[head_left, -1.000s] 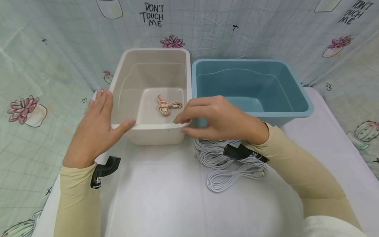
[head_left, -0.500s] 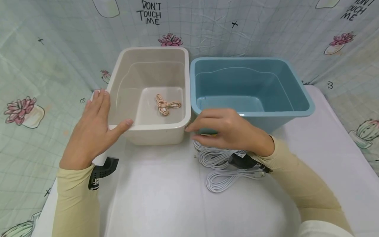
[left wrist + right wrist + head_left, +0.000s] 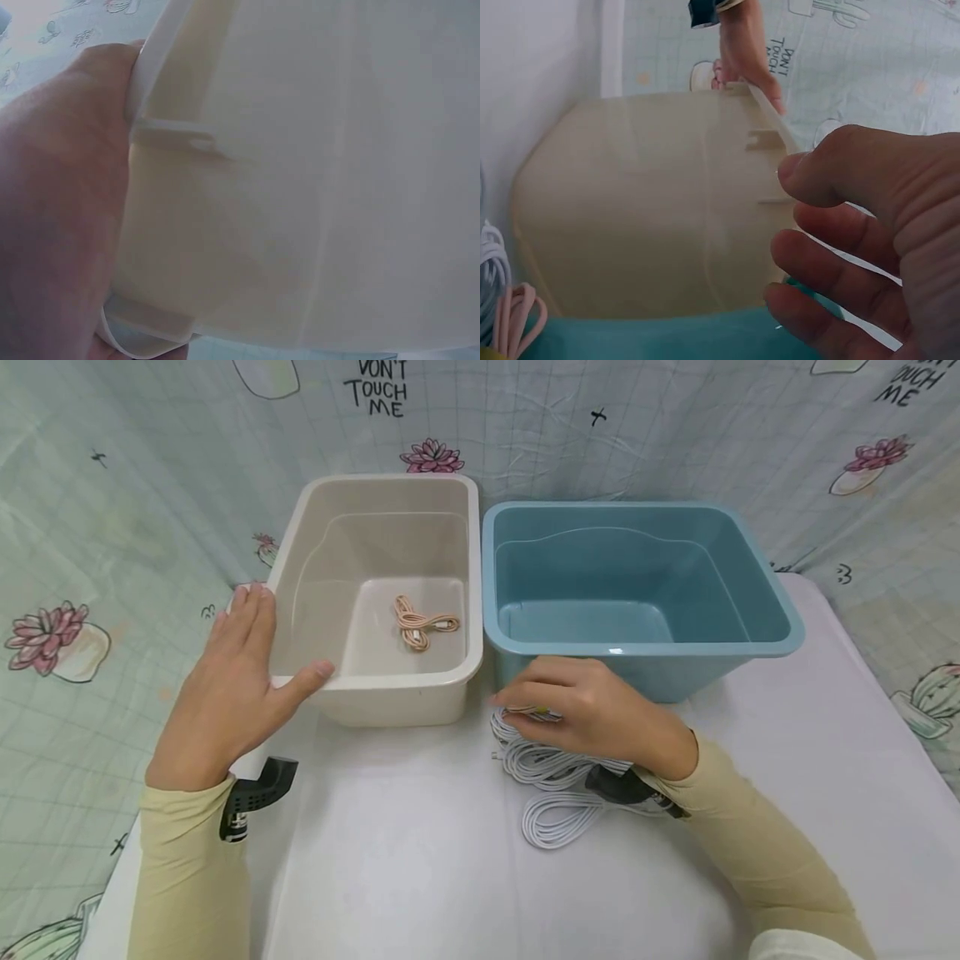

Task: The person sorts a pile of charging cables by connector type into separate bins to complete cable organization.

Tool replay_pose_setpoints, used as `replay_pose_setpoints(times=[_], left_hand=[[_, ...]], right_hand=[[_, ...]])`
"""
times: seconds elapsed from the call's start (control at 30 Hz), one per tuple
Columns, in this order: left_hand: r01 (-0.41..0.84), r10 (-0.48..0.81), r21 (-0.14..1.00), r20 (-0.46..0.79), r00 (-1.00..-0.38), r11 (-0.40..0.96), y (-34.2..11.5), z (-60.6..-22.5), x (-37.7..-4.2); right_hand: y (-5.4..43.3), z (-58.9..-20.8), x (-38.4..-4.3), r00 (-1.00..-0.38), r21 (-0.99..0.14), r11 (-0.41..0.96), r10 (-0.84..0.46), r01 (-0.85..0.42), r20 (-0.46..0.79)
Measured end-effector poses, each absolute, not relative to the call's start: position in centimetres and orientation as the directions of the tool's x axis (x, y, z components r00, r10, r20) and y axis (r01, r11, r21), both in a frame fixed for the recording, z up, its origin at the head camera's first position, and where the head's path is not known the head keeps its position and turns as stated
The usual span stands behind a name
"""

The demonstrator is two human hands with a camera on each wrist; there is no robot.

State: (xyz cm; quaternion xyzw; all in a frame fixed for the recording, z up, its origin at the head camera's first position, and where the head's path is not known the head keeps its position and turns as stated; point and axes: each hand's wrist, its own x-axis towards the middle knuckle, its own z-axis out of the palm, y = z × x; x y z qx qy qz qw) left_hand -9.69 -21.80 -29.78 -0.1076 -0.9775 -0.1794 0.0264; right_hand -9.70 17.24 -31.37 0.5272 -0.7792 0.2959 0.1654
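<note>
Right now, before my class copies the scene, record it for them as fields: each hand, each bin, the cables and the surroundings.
Left hand: left hand rests on the left rim of the beige bin, thumb over its front corner
Right hand: right hand over the white cables, fingers loosely bent
Beige bin: one peach cable inside
Blue bin: blue bin beside the beige one; nothing visible inside
Loose cables: coiled white ones on the white table; a pinkish cable beside them
Backdrop: patterned cloth
</note>
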Motion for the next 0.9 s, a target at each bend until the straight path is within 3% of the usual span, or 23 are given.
replay_pose_setpoints(times=[0.53, 0.9], left_hand=[[0.234, 0.208, 0.348, 0.111, -0.972, 0.908, -22.1, -29.8, -9.6], [0.228, 0.208, 0.342, 0.093, -0.974, 0.912, -21.9, -29.8, -9.8]], right_hand=[[17.9, -33.5, -10.4, -0.371, -0.198, 0.316, -0.742, -0.928, 0.558], [18.0, -34.8, -10.5, -0.416, -0.108, 0.417, -0.78, -0.902, 0.468]])
